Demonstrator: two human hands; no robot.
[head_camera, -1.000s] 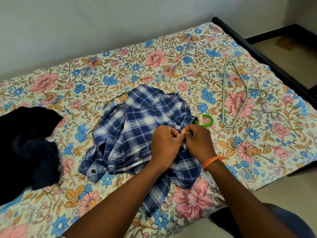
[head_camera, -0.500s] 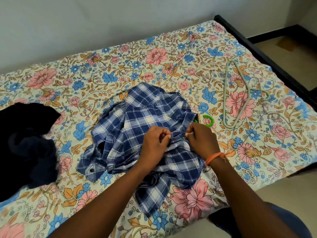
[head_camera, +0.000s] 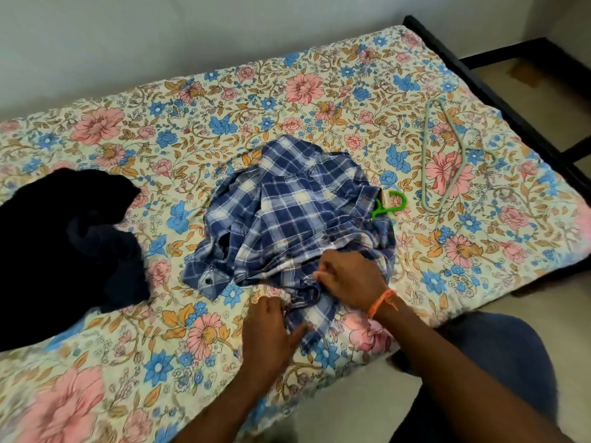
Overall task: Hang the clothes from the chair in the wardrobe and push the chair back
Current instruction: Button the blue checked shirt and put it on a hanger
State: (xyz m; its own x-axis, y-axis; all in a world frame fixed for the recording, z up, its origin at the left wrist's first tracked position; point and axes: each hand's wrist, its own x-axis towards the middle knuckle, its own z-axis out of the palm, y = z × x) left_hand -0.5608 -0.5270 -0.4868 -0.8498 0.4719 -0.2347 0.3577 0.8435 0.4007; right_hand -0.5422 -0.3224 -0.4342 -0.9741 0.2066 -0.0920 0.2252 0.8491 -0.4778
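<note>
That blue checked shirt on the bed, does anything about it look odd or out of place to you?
The checked shirt lies bunched in a crumpled heap, not flat. A green hanger pokes out from under its right edge, only its hook showing. Both hands, left hand and right hand, pinch its near hem. Nothing looks torn.

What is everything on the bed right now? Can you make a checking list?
Surface: bed with a flowery sheet.
Job's things: checked shirt crumpled mid-bed, green hanger poking out of it; grey hanger lying apart; dark clothes heaped at the left edge.
Clutter: nothing seen.
Hands: left hand and right hand both pinching the shirt's near edge.
Cables: nothing seen.
Surroundings: plain wall, black bed frame, floor.
</note>
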